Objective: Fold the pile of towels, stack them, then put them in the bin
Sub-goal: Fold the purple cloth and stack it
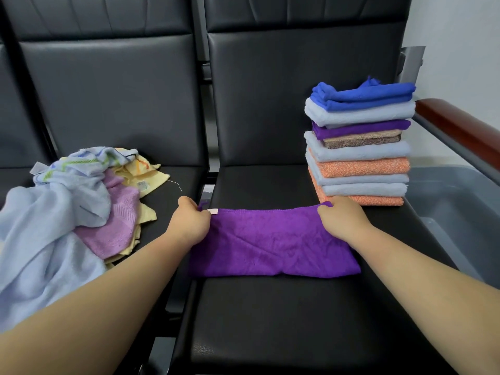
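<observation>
A purple towel (273,244) lies folded into a wide band on the black seat in front of me. My left hand (190,221) pinches its far left corner, by a small white label. My right hand (342,219) pinches its far right corner. Behind the right hand stands a tall stack of folded towels (359,147) in blue, pale blue, purple, brown and orange. On the left seat sits a loose pile of unfolded towels (67,212), pale blue, pink and yellow. A grey bin (460,207) sits at the right, beside the seat.
The black padded seat (297,320) has a gap to the neighbouring left seat (173,239). A metal armrest with a reddish-brown top (457,128) runs over the bin on the right. Black backrests rise behind both seats.
</observation>
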`<state>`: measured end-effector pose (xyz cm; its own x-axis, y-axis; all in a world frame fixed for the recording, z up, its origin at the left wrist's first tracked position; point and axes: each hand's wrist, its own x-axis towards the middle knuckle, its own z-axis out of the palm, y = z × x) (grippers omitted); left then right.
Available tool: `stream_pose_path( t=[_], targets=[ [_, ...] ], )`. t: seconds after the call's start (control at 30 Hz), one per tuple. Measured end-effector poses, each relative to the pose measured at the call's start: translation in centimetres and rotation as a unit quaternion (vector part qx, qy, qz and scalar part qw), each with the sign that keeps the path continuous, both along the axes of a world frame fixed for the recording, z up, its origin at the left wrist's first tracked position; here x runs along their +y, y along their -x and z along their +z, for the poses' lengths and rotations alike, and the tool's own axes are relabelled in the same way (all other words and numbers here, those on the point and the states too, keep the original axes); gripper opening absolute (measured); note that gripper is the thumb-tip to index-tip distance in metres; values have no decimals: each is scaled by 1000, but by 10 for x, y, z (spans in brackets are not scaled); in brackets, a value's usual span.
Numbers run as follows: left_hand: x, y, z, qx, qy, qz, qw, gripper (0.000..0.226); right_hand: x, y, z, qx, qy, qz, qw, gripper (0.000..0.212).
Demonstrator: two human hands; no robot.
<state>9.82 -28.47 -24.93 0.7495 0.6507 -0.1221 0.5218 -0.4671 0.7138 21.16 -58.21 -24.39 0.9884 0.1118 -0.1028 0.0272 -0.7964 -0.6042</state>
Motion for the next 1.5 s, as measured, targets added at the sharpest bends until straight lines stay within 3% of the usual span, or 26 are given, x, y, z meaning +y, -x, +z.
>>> stream_pose_path(
  t=[0.17, 0.43, 0.63, 0.8, 0.9, 1.0, 1.13, 1.23, 1.33, 1.5],
  targets=[
    [0, 12, 1, -21, -7, -79, 997, 10, -4, 3, 2, -10, -15, -10, 1000, 27],
    [8, 20, 3, 12, 3, -179, 984, 61, -7, 3, -6, -38, -15, -10, 999, 15],
    [7, 18, 7, 58, 4, -193, 980, 80, -4, 3, -5, -35, 10, -21, 999, 16],
    [2, 15, 10, 66, 2, -190, 980, 64, -1, 7, -1, -19, 17, -27, 999, 23],
    [5, 21, 8, 69, -28, -131, 989, 68, -2, 16, 4, -14, -10, -33, 999, 36],
    [0, 31, 7, 64, -45, -84, 993, 39, -2, 31, 13, -25, -14, -28, 999, 52],
    [-5, 42, 5, 31, -49, -66, 996, 10, 0, 52, 20, -98, 127, 15, 987, 46],
    [-11, 54, 4, 8, -54, -83, 995, 19, 9, 68, 20, -123, 152, 104, 975, 35],
    [-18, 62, 3, -21, -54, -87, 995, 31, 20, 79, 14, -84, 167, 180, 966, 36],
    [-15, 70, 2, -48, -33, -116, 992, 30, 16, 81, 8, -42, 186, 174, 966, 42]
  ],
)
